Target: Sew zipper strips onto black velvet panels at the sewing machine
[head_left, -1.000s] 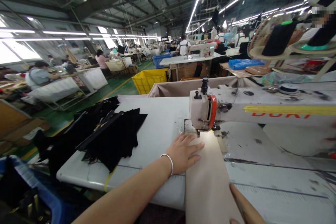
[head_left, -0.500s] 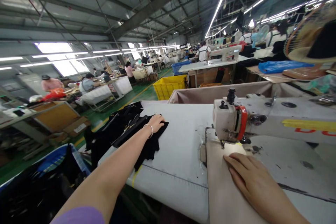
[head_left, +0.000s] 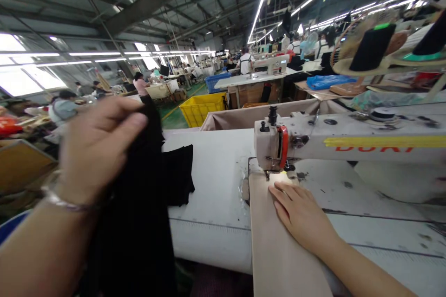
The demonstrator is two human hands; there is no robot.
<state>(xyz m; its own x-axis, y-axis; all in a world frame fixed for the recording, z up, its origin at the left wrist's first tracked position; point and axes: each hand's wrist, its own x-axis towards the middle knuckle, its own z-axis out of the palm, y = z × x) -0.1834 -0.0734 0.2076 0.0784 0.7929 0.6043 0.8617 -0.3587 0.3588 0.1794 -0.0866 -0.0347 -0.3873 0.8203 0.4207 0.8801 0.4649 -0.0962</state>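
My left hand, blurred and close to the camera, is closed on the top edge of a black fabric piece that hangs down below it. Behind it, more black fabric lies on the white sewing table. My right hand rests flat, fingers stretched out, on a beige covering just in front of the needle area. Above its fingertips stands the head of a sewing machine with a red lever guard.
Beyond the table are a beige cloth-lined bin and a yellow crate. Thread cones stand at the upper right. A blue plastic bag lies on a further table. Other people sit at workstations in the background.
My left hand has lifted a black fabric piece off the table and drawn it back toward me. The view has turned right; my right hand stays on the beige covering.
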